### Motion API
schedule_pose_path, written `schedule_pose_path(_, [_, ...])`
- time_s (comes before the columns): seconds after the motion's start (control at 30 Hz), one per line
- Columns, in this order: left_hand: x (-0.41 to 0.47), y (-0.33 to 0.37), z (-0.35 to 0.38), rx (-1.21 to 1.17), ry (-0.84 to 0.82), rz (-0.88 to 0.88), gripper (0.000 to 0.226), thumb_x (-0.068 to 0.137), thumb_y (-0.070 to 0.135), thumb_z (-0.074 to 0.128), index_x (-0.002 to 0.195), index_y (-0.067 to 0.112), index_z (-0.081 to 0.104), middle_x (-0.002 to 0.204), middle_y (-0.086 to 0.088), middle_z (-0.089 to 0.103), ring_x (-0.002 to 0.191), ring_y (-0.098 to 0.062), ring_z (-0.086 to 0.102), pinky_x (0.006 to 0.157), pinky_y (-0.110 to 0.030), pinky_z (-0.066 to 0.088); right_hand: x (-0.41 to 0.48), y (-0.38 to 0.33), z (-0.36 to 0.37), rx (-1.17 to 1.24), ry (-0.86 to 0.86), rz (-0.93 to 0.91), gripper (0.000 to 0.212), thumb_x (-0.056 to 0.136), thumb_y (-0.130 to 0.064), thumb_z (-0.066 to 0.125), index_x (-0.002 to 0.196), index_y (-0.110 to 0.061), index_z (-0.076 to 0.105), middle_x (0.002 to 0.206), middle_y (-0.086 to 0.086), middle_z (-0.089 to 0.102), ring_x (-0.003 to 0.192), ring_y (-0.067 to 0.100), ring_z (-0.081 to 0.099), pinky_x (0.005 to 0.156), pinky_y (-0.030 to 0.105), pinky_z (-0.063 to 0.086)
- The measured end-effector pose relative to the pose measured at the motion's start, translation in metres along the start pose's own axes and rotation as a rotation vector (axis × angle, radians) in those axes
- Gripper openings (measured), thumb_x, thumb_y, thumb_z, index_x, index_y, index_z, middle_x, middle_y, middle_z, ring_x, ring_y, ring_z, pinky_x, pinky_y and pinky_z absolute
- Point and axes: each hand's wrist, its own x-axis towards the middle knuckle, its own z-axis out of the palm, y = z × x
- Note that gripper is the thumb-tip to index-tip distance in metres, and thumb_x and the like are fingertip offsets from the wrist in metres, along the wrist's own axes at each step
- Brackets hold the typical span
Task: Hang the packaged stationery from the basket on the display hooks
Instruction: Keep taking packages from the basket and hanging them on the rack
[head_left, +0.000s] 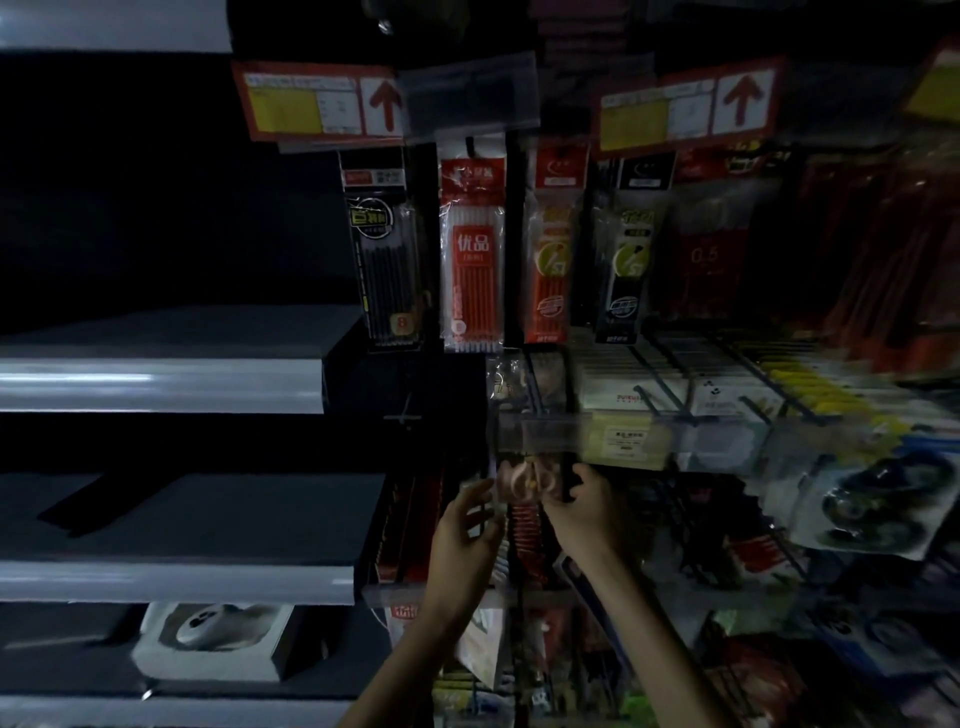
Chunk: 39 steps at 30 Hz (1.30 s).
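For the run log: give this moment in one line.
left hand: holds pack | right hand: holds pack | pack: below clear strip, blurred

Item, ctr-low at 6 o'clock: small clear packet (519, 483), pinkish contents, blurred. Left hand (465, 525) pinches its 9 o'clock edge, right hand (587, 509) grips its 3 o'clock edge. Clear price rail (623, 434) just above at 12. Hanging refill packs: black pack (387, 249) at 11, red-white pack (472, 260) at 12. Grey shelves (156, 384) at 9.
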Motion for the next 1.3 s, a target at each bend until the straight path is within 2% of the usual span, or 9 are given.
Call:
schedule_pose_path(0.1, [-0.001, -0.003, 0.001, -0.012, -0.010, -0.006, 0.040, 0.104, 0.007, 0.062, 0.134, 0.033, 0.062, 0.127, 0.017, 0.069, 0.113, 0.006, 0.066, 0.086, -0.015, 0.055, 0.009, 0.011, 0.009, -0.011, 0.018, -0.007, 0.024, 0.085, -0.055, 0.059, 0.092, -0.033, 0.064, 0.086, -0.008, 0.073, 0.077, 0.017, 0.071, 0.075, 0.044, 0.062])
schedule_pose_path(0.17, [-0.003, -0.006, 0.002, -0.032, -0.013, -0.011, 0.041, 0.104, 0.007, 0.062, 0.135, 0.033, 0.062, 0.124, 0.019, 0.071, 0.112, 0.006, 0.066, 0.084, -0.013, 0.054, -0.002, 0.004, 0.002, -0.059, 0.033, -0.021, 0.023, 0.091, -0.053, 0.056, 0.080, -0.032, 0.060, 0.076, -0.012, 0.069, 0.070, 0.015, 0.068, 0.072, 0.042, 0.061])
schedule_pose_path(0.3, [-0.003, -0.010, 0.002, -0.042, 0.012, -0.002, 0.041, 0.104, 0.010, 0.063, 0.140, 0.030, 0.062, 0.131, 0.014, 0.069, 0.117, 0.002, 0.066, 0.090, -0.017, 0.055, -0.013, -0.001, -0.001, -0.104, 0.077, -0.061, 0.015, 0.093, -0.048, 0.060, 0.094, -0.034, 0.061, 0.083, -0.011, 0.071, 0.078, 0.019, 0.070, 0.072, 0.038, 0.058])
schedule_pose_path(0.43, [0.003, -0.009, 0.002, -0.024, 0.046, 0.017, 0.044, 0.104, 0.013, 0.064, 0.144, 0.030, 0.060, 0.139, 0.008, 0.065, 0.123, -0.005, 0.065, 0.103, -0.034, 0.056, -0.016, -0.010, -0.003, -0.076, 0.101, -0.089, 0.012, 0.095, -0.043, 0.061, 0.102, -0.034, 0.065, 0.089, -0.011, 0.073, 0.079, 0.016, 0.070, 0.067, 0.033, 0.056])
schedule_pose_path(0.57, [0.010, -0.006, 0.003, 0.016, 0.053, 0.032, 0.047, 0.103, 0.014, 0.064, 0.146, 0.032, 0.059, 0.141, 0.008, 0.064, 0.125, -0.008, 0.064, 0.106, -0.042, 0.055, -0.015, -0.016, -0.005, -0.101, 0.075, -0.104, 0.024, 0.099, -0.039, 0.062, 0.122, -0.036, 0.068, 0.107, -0.008, 0.075, 0.094, 0.017, 0.071, 0.068, 0.027, 0.048])
schedule_pose_path(0.67, [0.007, -0.003, 0.006, 0.056, 0.040, 0.072, 0.045, 0.104, 0.011, 0.062, 0.141, 0.035, 0.060, 0.134, 0.011, 0.068, 0.120, -0.004, 0.067, 0.101, -0.034, 0.058, -0.016, -0.017, -0.005, -0.150, 0.039, -0.095, 0.038, 0.099, -0.038, 0.063, 0.137, -0.037, 0.062, 0.122, -0.005, 0.073, 0.111, 0.021, 0.069, 0.079, 0.026, 0.048])
schedule_pose_path(0.77, [0.006, -0.005, 0.007, 0.066, 0.056, 0.087, 0.045, 0.103, 0.012, 0.061, 0.143, 0.034, 0.060, 0.136, 0.009, 0.066, 0.121, -0.004, 0.066, 0.101, -0.035, 0.058, -0.017, -0.016, -0.004, -0.164, 0.042, -0.110, 0.040, 0.098, -0.039, 0.063, 0.138, -0.039, 0.060, 0.122, -0.006, 0.073, 0.111, 0.021, 0.069, 0.085, 0.030, 0.055])
schedule_pose_path(1.13, [0.009, -0.008, 0.003, 0.098, 0.037, 0.057, 0.043, 0.103, 0.018, 0.064, 0.143, 0.033, 0.059, 0.136, 0.006, 0.064, 0.118, -0.001, 0.064, 0.100, -0.035, 0.058, -0.016, -0.015, -0.009, -0.100, 0.043, -0.093, 0.028, 0.101, -0.047, 0.057, 0.123, -0.034, 0.070, 0.107, -0.007, 0.075, 0.097, 0.019, 0.071, 0.072, 0.029, 0.051])
schedule_pose_path(1.3, [0.006, -0.008, 0.003, 0.141, 0.081, 0.064, 0.040, 0.103, 0.019, 0.065, 0.142, 0.030, 0.058, 0.136, 0.011, 0.056, 0.119, 0.017, 0.053, 0.095, -0.005, 0.045, -0.017, -0.016, -0.011, -0.130, 0.048, -0.086, 0.026, 0.099, -0.044, 0.059, 0.119, -0.034, 0.071, 0.109, -0.007, 0.075, 0.100, 0.020, 0.070, 0.079, 0.031, 0.052])
